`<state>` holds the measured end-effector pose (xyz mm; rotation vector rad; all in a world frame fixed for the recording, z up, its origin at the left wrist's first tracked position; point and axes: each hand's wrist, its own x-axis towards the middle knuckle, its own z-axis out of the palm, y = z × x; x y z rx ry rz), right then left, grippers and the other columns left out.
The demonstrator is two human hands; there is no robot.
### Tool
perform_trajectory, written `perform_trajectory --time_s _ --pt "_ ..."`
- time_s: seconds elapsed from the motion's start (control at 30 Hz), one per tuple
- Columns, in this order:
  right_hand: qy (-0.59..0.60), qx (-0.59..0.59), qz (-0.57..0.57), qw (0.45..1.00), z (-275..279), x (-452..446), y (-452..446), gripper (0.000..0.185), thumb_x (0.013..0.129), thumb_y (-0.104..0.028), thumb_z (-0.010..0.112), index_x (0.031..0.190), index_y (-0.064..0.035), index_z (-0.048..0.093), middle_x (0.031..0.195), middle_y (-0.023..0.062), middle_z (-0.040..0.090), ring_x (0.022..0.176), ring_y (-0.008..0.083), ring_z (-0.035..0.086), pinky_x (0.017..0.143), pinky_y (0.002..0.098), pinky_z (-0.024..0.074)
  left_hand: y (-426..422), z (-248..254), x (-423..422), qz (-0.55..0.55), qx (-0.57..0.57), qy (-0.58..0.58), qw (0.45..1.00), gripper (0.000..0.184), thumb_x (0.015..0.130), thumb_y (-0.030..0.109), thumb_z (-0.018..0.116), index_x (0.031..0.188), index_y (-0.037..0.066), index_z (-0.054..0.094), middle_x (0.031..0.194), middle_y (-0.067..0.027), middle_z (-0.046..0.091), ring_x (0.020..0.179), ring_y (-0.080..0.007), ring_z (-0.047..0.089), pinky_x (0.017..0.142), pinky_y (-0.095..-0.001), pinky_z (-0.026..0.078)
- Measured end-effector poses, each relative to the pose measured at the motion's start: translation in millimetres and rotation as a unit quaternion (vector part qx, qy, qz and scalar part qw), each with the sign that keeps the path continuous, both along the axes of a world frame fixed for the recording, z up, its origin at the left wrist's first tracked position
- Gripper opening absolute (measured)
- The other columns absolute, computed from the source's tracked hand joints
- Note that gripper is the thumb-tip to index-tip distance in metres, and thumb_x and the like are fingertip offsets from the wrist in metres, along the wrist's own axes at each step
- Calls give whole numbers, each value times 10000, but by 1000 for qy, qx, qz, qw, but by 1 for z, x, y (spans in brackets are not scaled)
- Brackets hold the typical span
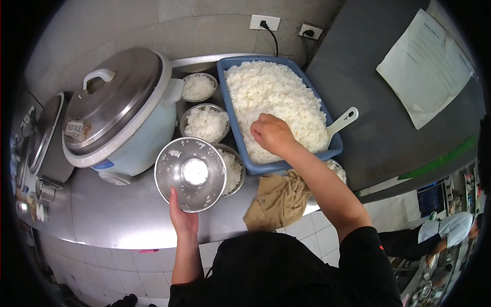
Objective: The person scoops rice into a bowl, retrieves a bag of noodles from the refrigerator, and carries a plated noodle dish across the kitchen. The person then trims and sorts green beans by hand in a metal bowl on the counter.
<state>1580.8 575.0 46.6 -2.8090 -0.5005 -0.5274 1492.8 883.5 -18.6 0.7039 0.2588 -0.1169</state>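
My left hand [184, 219] grips the rim of a steel mixing bowl [190, 171], tilted so its inside faces me; only a few rice grains cling to its wall. Above the cooked rice [279, 87] in a blue plastic tub [235, 120], my right hand [272, 134] is closed, and whatever its fingers hold is hidden. A white rice paddle [343, 120] rests in the tub's right corner, handle outward. Left of the tub stand several metal bowls of rice, including a back one [199, 87] and a middle one [206, 124]; the held bowl partly covers another [232, 171].
A large rice cooker [120, 123] with its lid on stands at left. A brown cloth [279, 202] lies at the counter's front edge, and a rice bowl [336, 171] is partly behind my right forearm. A memo sheet [427, 71] lies at right. Another person [445, 233] is farther off.
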Motion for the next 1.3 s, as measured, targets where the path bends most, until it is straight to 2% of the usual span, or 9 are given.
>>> perform_trajectory --time_s 0.13,0.27,0.43,0.5,0.73,0.83,0.93,1.03,1.3 --pt "20 142 -27 989 32 -39 0 44 812 -80 673 850 -75 652 830 75 591 761 225 605 672 334 492 0 -1 -2 3 3 -10 1000 575 995 393 485 1426 34 360 1415 -116 449 1303 -254 444 1078 -432 366" --pt "211 264 -51 940 68 -127 -21 59 848 -97 673 879 -57 643 813 46 586 741 141 579 664 288 466 2 1 -4 6 9 -10 1000 560 998 385 478 1425 40 364 1406 -109 459 1296 -252 451 1075 -430 372" --pt "504 84 -98 854 70 -234 -80 116 821 -72 675 933 -101 688 867 51 673 788 199 649 683 329 510 8 -5 1 42 16 14 999 534 979 391 510 1394 68 416 1368 -90 508 1242 -256 511 1004 -433 447" --pt "322 -59 -105 939 51 -258 -101 183 811 -53 612 959 -106 705 915 99 688 819 294 656 728 404 519 7 -7 4 41 15 17 999 539 974 392 521 1399 79 414 1370 -86 508 1238 -255 516 999 -429 451" --pt "-17 -78 -74 994 122 -124 -126 211 766 -54 570 940 -59 690 873 125 658 835 334 629 749 430 508 -37 33 13 38 -16 -43 998 551 974 349 539 1411 49 390 1406 -116 472 1269 -264 493 1008 -440 456" --pt "183 -319 -206 907 106 -34 -154 234 755 -88 642 974 -83 723 971 109 699 907 284 672 752 396 528 -73 65 25 26 -22 -80 996 571 980 372 520 1426 51 368 1407 -106 456 1296 -256 452 1069 -435 389" --pt "366 -400 -231 808 78 -6 -165 292 719 -142 741 1006 -84 746 1051 101 716 988 265 687 761 409 544 -107 76 51 36 -39 -109 993 575 977 369 521 1432 58 357 1417 -105 444 1293 -266 456 1046 -460 415" --pt "372 -369 -257 812 38 -2 -189 294 707 -162 774 991 -92 754 1031 95 720 967 272 690 767 431 537 -141 86 77 38 -76 -129 988 582 976 374 516 1440 70 342 1423 -102 437 1285 -280 466 1015 -491 445" --pt "330 -378 -236 832 124 -21 -190 270 706 -93 736 974 -61 745 894 95 730 853 275 708 707 455 539 -198 57 150 43 -57 -166 984 621 953 417 544 1438 85 342 1436 -104 422 1278 -286 476 983 -530 458"
